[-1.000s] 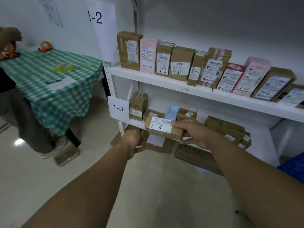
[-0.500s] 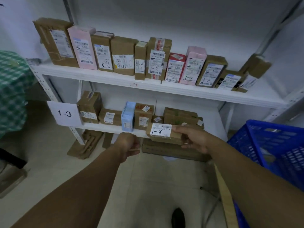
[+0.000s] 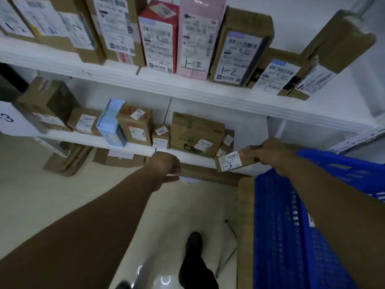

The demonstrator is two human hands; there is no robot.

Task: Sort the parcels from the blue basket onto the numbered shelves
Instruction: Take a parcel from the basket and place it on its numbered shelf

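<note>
My right hand (image 3: 270, 152) grips a small brown parcel (image 3: 233, 160) whose white label reads 1-3. I hold it just in front of the right end of the lower shelf (image 3: 193, 158), beside a large brown box (image 3: 195, 134). Below that shelf's front edge my left hand (image 3: 166, 168) hangs with its fingers loosely curled, holding nothing. The blue basket (image 3: 291, 236) stands at the lower right under my right forearm.
The upper shelf (image 3: 187, 86) carries a row of upright parcels marked 1-2. Several brown boxes and a light blue one (image 3: 111, 122) fill the lower shelf's left part. Flattened cardboard (image 3: 68, 161) lies on the floor beneath. My foot (image 3: 193, 245) is on the tiled floor.
The view has swung right and closer to the shelves. My right hand carried the 1-3 parcel rightward along the lower shelf. The left hand stayed low and empty.
</note>
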